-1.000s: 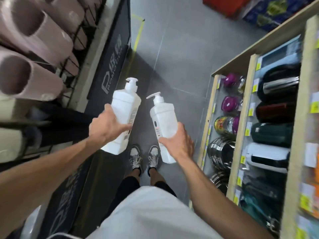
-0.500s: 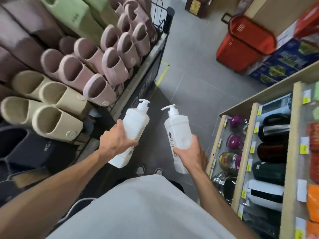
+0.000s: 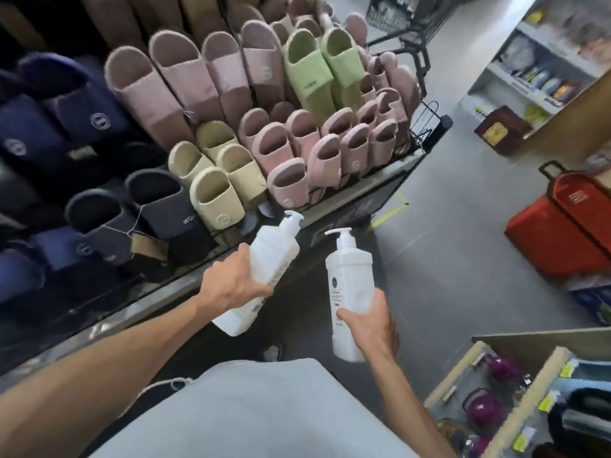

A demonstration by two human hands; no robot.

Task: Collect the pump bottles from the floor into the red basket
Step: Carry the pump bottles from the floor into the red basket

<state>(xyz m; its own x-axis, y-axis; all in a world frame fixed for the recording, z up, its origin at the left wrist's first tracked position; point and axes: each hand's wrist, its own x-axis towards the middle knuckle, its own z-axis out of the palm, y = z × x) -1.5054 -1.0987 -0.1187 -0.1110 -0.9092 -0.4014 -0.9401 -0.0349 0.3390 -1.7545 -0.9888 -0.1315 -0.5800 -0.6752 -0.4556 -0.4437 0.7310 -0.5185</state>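
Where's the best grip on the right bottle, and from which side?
Take the right bottle by its lower body, coming from the near side, as the right hand does. The body is broad and flat-sided and stands about upright; the pump is thin, with a spout jutting left, a poor hold.

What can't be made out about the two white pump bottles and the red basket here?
Cut off: red plastic basket, right edge, head view; inside unclear.
Too small: label print on right white pump bottle, head view.
Hidden: middle of left white pump bottle, behind left hand.
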